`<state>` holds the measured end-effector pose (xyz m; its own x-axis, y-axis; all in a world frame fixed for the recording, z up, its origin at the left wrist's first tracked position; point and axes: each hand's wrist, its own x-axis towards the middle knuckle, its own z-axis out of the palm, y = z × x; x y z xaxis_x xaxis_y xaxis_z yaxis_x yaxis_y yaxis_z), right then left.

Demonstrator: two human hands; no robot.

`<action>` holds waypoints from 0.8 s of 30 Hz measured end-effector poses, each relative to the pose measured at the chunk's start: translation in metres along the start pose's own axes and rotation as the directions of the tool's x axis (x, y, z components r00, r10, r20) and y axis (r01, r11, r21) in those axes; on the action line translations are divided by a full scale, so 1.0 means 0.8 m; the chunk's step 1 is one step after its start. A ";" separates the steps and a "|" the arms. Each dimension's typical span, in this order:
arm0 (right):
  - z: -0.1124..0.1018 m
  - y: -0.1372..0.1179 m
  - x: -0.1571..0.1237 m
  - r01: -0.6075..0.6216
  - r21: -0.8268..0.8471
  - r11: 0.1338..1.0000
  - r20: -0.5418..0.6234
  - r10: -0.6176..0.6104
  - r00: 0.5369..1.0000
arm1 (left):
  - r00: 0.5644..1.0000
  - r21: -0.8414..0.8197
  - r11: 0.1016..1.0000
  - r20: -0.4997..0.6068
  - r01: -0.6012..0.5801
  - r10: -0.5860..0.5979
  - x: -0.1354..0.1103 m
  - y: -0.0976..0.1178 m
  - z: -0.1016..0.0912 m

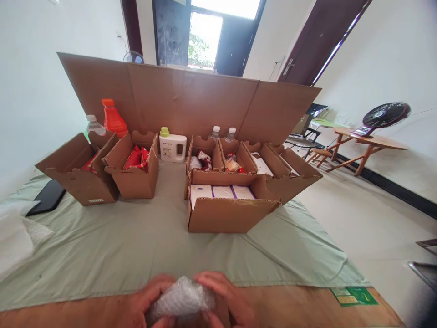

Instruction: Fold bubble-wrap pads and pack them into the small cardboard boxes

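A bundle in clear bubble wrap (182,297) is held at the bottom centre, over the table's near edge. My left hand (146,300) grips its left side with the fingers curled round it. From the right, my right hand (227,294) closes on the other side. Both hands are slightly blurred, and whatever lies inside the wrap cannot be made out. Beyond them stands a cardboard box (228,216) with white packs (223,192) edged in purple.
Cardboard bins (136,187) with red packets stand left; more bins (293,182) stand right. Between them is a white detergent bottle (172,148) with a green cap. A cardboard panel (191,100) rises behind. Bubble wrap sheets (15,241) and a black phone-like slab (48,197) lie left.
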<state>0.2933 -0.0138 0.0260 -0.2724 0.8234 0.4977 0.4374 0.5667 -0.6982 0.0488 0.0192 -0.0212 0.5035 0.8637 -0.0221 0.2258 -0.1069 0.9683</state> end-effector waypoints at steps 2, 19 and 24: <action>0.004 -0.017 0.011 0.114 -0.126 0.985 -0.049 -0.121 0.991 | 0.947 0.272 0.947 -0.222 -0.170 0.234 -0.004 0.012 -0.014; 0.095 0.018 0.037 0.094 -0.465 0.880 0.109 -0.049 0.993 | 0.785 0.577 0.780 -0.589 0.242 0.191 -0.060 -0.015 -0.051; 0.130 0.054 0.055 -0.056 -0.518 0.853 0.008 0.070 0.997 | 0.784 0.685 0.612 -0.599 0.396 0.162 -0.031 -0.015 -0.041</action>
<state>0.2106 0.0500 -0.0357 -0.2475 0.8615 0.4434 0.8327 0.4231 -0.3572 0.0063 0.0154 -0.0243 -0.0678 0.9550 0.2887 0.9084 -0.0606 0.4136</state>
